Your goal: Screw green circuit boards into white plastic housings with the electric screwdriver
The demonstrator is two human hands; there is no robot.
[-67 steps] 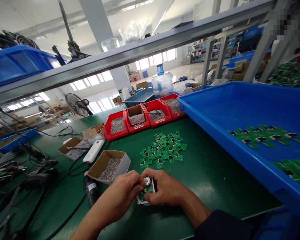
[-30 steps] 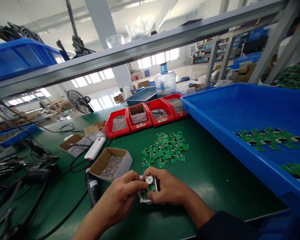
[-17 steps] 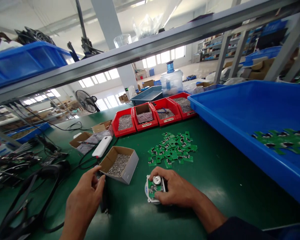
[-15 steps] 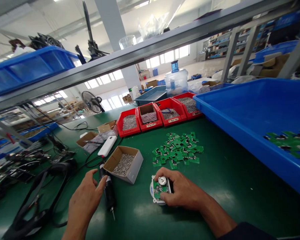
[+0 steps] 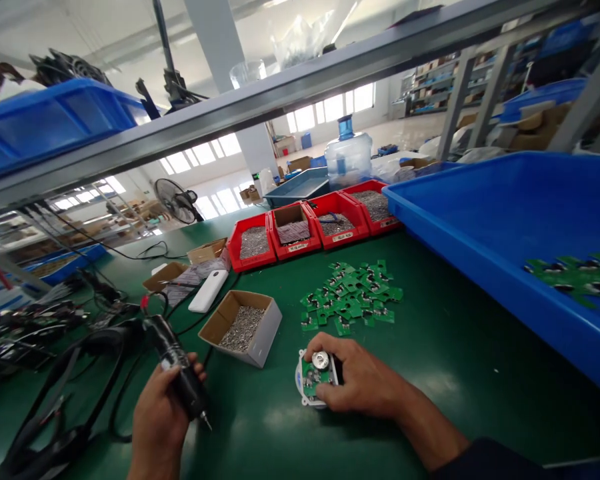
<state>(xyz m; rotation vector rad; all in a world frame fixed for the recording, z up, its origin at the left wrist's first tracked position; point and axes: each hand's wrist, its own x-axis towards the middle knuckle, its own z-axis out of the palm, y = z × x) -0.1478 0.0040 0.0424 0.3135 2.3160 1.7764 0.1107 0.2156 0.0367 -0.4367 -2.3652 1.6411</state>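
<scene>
My left hand (image 5: 163, 407) is closed around a black electric screwdriver (image 5: 180, 370), its bit angled down to the right above the green table (image 5: 260, 440). My right hand (image 5: 363, 377) grips a small white housing (image 5: 300, 383) from the right side. Inside the housing sit a green circuit board (image 5: 309, 370) and a round silver part (image 5: 321, 361). My right thumb and fingers cover part of the housing's right edge. Between my hands and farther back stands a cardboard box (image 5: 269, 333) holding many small metal screws (image 5: 243, 327).
Loose green circuit boards (image 5: 353, 293) lie in a pile beyond my right hand. Red bins (image 5: 300, 250) of small parts line the back. A large blue tray (image 5: 460, 267) fills the right. A white phone-like object (image 5: 208, 291), cables and a black strap (image 5: 70, 393) lie left.
My left hand has taken hold of the screwdriver, lifted it off the table and shifted it left, tilting it. My right hand still holds the housing in nearly the same place.
</scene>
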